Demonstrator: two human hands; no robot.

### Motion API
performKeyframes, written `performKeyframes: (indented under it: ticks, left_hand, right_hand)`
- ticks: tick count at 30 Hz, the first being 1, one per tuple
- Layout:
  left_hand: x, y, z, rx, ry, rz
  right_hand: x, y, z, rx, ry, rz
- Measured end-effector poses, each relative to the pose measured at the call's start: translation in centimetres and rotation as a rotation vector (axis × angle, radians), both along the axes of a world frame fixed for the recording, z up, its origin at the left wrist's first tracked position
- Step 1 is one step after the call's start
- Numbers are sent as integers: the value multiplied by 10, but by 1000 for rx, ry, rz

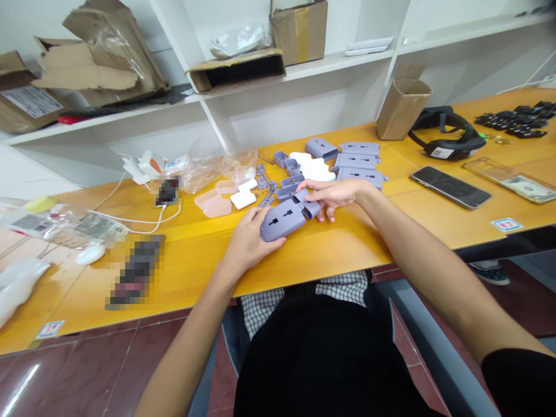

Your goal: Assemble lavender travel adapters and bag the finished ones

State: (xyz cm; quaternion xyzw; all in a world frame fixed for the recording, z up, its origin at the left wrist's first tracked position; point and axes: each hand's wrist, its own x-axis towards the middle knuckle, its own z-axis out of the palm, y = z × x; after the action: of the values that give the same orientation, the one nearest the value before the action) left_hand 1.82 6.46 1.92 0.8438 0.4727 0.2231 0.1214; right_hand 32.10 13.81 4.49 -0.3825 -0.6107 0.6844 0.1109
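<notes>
My left hand [248, 241] grips a lilac-grey plastic adapter housing [280, 221] with plug slots in its face, on the yellow wooden table top [195, 260]. My right hand [334, 197] pinches a smaller lilac-grey plastic piece [310, 205] at the housing's end, and the piece seems to sit partly in the housing. Just beyond my right hand lie several similar housing shells [358, 165], small lilac-grey parts [284, 174], and a white foam-like piece [313, 168]. My right fingertips rest close above the table.
Pink and white plastic blocks [217, 200] and plastic bags lie left of my hands. A black smartphone [450, 186], a headset [447, 136], a cardboard box [403, 107] and black parts [512, 120] lie to the right. White shelves with cardboard stand behind the table.
</notes>
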Motion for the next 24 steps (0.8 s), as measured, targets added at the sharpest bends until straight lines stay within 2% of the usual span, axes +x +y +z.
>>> performKeyframes:
  ticks: [7,19,24]
  left_hand:
    - [-1,1,-2,29,-10,-13]
    - [-2,2,-2,32,3,-9]
    - [-2,1,-2,37,5,-5]
  right_hand:
    - [-8,-2,-7,114,-3,-15]
    - [-14,5,-19,123,134,-60]
    - [-18,6,-29,92,294,-96]
